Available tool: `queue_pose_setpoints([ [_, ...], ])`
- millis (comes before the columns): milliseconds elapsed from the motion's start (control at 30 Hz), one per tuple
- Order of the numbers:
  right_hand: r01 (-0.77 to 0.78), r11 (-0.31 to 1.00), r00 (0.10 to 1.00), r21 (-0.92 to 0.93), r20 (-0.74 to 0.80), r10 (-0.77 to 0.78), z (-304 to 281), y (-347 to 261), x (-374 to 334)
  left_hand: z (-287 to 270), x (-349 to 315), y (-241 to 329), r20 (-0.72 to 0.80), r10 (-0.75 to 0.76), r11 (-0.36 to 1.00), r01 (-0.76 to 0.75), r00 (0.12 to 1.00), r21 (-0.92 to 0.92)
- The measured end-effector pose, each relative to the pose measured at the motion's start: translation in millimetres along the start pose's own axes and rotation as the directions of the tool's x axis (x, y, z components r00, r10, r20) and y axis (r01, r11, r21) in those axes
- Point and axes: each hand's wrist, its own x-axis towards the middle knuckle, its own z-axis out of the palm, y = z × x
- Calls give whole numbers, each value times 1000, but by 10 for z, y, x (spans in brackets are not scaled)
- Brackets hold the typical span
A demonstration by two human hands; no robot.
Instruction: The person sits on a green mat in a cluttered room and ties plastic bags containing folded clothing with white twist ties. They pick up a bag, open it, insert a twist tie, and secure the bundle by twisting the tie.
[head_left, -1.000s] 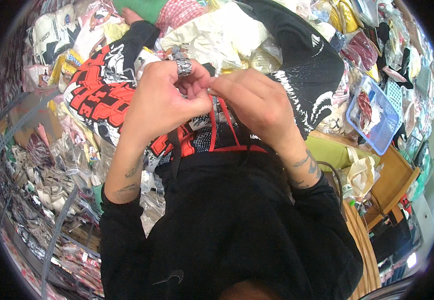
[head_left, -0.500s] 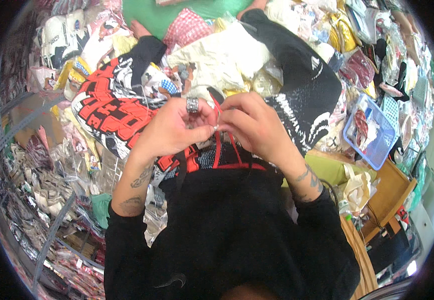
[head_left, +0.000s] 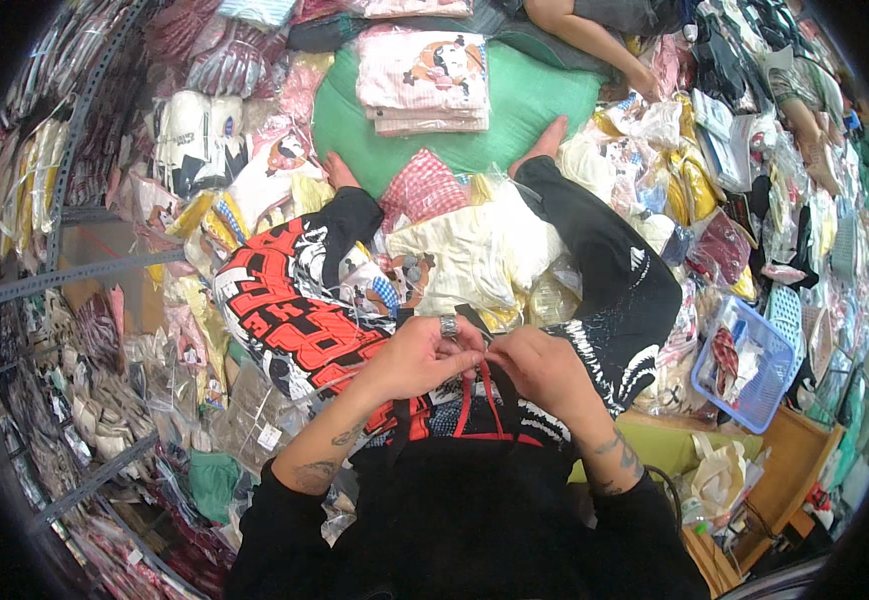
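My left hand (head_left: 423, 360), with a wide silver ring (head_left: 449, 326), and my right hand (head_left: 543, 368) meet over my lap. Their thumbs and fingers are pinched together at one spot; whatever is between the fingertips is too small to make out. Just below hang the red drawstrings (head_left: 467, 405) of my black, red and white patterned trousers (head_left: 300, 300). A dark narrow strip (head_left: 473, 320) shows just beyond the fingers. Between my legs lies a cream garment (head_left: 475, 250) with a cartoon print, close ahead of both hands.
Bagged clothes surround me. Ahead, a green sack (head_left: 545, 100) carries a folded striped stack (head_left: 425, 85). A red gingham bundle (head_left: 425, 185) lies before it. On the right is a blue plastic basket (head_left: 745, 365); metal shelving (head_left: 75, 270) stands left. Another person's leg (head_left: 600, 45) shows at the top.
The view has tilted up, so my hands sit lower in the picture and more of the green sack and the other person shows. Both hands stay pinched together.
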Motion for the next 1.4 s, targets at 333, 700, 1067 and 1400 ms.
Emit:
queue_pose_setpoints([
  [333,95,989,994,-117,67,-88,-53,69,86,25,74,-43,5,11,976,-11,1000,218],
  [700,-88,994,992,60,-89,93,25,120,111,193,269,-471,-179,74,994,-87,981,-67],
  [1067,-32,977,970,210,-228,80,114,134,77,344,237,-310,-302,78,995,-55,950,84],
  [1400,-147,973,960,180,-213,184,142,185,78,279,290,-309,-266,102,993,-115,959,-31],
])
